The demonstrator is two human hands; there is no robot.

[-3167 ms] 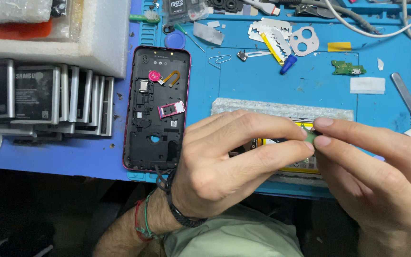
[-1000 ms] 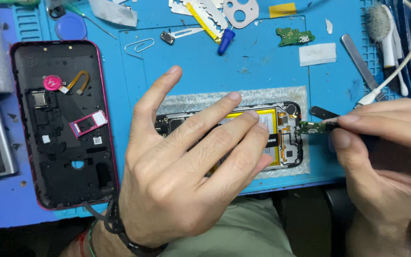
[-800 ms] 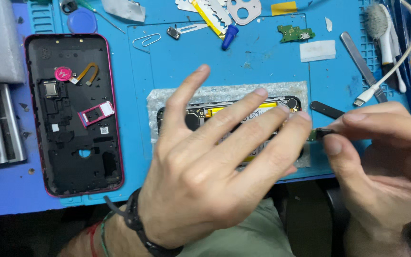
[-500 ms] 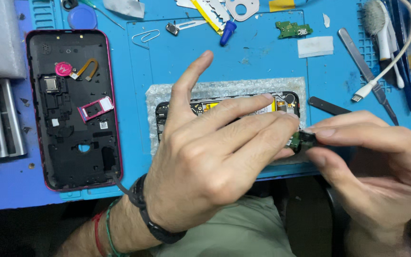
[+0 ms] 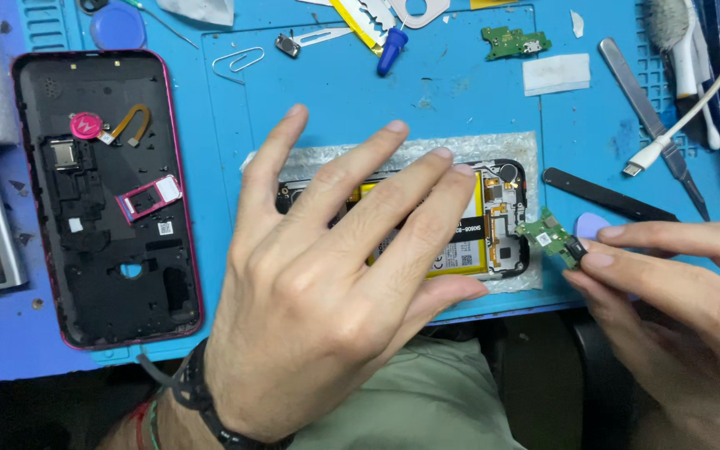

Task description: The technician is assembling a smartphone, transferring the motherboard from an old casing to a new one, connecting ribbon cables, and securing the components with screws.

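Pinching the small green circuit board in your right hand beside the opened black phone; left hand splayed above, grasping nothing.

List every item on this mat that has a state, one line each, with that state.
Opened phone: back off, battery exposed, lying flat on the foil sheet.
Back cover: detached, inner side up.
Small green board: pinched in right hand, lifted clear of the phone.
Left hand: open, fingers spread over the phone.
White cable: unplugged.
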